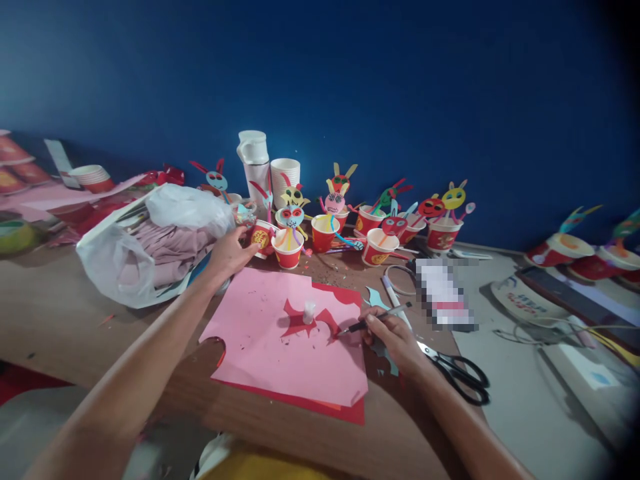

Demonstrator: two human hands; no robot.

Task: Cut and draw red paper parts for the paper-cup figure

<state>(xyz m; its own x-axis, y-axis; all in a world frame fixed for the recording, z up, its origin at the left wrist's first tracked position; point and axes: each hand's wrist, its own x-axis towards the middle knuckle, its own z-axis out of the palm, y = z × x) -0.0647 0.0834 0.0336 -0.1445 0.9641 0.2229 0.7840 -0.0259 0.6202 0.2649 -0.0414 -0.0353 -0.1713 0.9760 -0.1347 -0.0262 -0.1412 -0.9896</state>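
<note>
My left hand reaches to the back of the table, its thumb against a red and white paper cup that leans slightly; the fingers curl at its left side, partly hidden. My right hand grips a dark pen, its tip down by a curved red paper scrap. That scrap lies on pink paper sheets, with red sheets showing beneath. A small whitish translucent piece stands on another red cut-out. Beside my right hand lie light blue paper scraps.
Paper cups with paper-faced spoon figures line the back, before a white thermos and stacked cups. A plastic bag sits left. Black-handled scissors, a white marker and a phone lie right.
</note>
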